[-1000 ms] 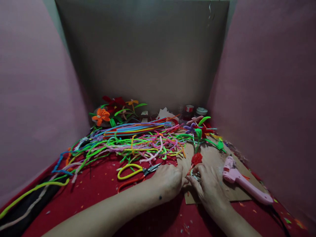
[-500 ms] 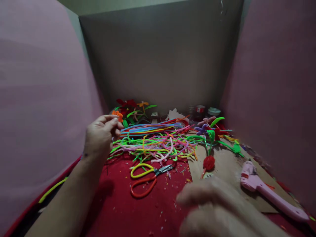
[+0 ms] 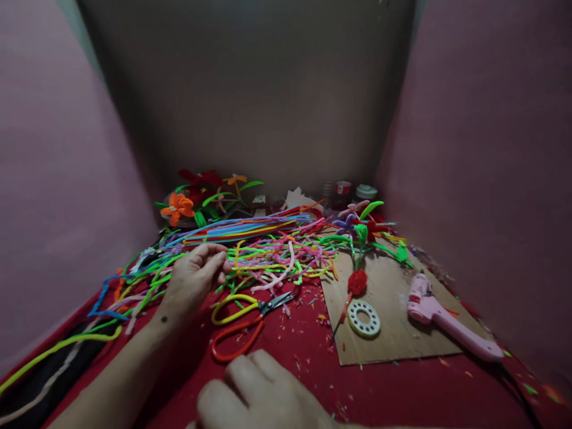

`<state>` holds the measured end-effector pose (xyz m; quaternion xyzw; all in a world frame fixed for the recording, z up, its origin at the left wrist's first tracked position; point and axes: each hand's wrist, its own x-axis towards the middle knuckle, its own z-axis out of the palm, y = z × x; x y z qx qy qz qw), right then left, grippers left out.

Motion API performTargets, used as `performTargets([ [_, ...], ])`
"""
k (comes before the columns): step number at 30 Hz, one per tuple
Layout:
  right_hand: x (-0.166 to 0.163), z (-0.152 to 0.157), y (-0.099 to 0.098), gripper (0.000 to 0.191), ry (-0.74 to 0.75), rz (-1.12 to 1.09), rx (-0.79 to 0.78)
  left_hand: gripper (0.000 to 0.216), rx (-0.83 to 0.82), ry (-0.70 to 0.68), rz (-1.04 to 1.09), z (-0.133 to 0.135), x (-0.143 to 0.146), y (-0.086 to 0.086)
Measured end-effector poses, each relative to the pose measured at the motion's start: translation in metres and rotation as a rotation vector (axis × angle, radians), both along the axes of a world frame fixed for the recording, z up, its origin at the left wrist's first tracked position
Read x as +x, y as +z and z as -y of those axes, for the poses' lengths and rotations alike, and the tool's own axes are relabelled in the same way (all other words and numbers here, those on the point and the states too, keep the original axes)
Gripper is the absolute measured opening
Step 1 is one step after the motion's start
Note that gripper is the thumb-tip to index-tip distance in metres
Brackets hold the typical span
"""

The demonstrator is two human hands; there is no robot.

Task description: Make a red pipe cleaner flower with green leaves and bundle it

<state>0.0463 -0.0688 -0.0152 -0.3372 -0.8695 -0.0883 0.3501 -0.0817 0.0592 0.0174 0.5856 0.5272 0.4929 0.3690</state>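
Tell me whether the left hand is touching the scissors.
Apart. The head view shows a patch of red cloth between the left hand and the scissors.

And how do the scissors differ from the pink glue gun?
The scissors have one yellow and one red handle loop; the glue gun has a single pink handle. The scissors lie on the red cloth; the glue gun lies mostly on the cardboard. The glue gun has a dark cord; the scissors have none. Neither is held.

Fuzzy pipe cleaners (image 3: 268,262), smooth plastic glue gun (image 3: 447,322), matt cardboard (image 3: 393,339).
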Motion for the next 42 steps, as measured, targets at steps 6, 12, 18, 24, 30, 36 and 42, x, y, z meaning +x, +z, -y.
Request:
performTargets([
  [6, 0.027, -0.026, -0.004, 0.013, 0.124, 0.147, 0.08, 0.024, 0.006, 0.007, -0.021, -0.001, 0.0, -0.007],
  [12, 0.036, -0.029, -0.024, 0.009, 0.178, 0.182, -0.006, 0.027, 0.042, 0.062, -0.16, 0.0, 0.004, -0.009],
  [18, 0.04, -0.028, -0.032, 0.008, 0.189, 0.206, -0.087, 0.021, 0.435, -0.161, -0.719, -0.006, 0.007, -0.018],
  [24, 0.045, -0.027, -0.032, 0.006, 0.183, 0.182, -0.108, 0.021, 0.595, -0.327, -1.04, -0.013, 0.011, -0.031],
  [30, 0.046, -0.026, -0.032, 0.006, 0.186, 0.163, -0.117, 0.025, 0.607, -0.318, -1.089, -0.017, 0.009, -0.035],
  [36, 0.048, -0.027, -0.03, 0.004, 0.168, 0.148, -0.131, 0.024, 0.588, -0.325, -1.073, -0.017, 0.009, -0.038],
  [42, 0.044, -0.03, -0.039, 0.005, 0.17, 0.121, -0.128, 0.022, 0.576, -0.29, -0.966, -0.012, 0.01, -0.02],
])
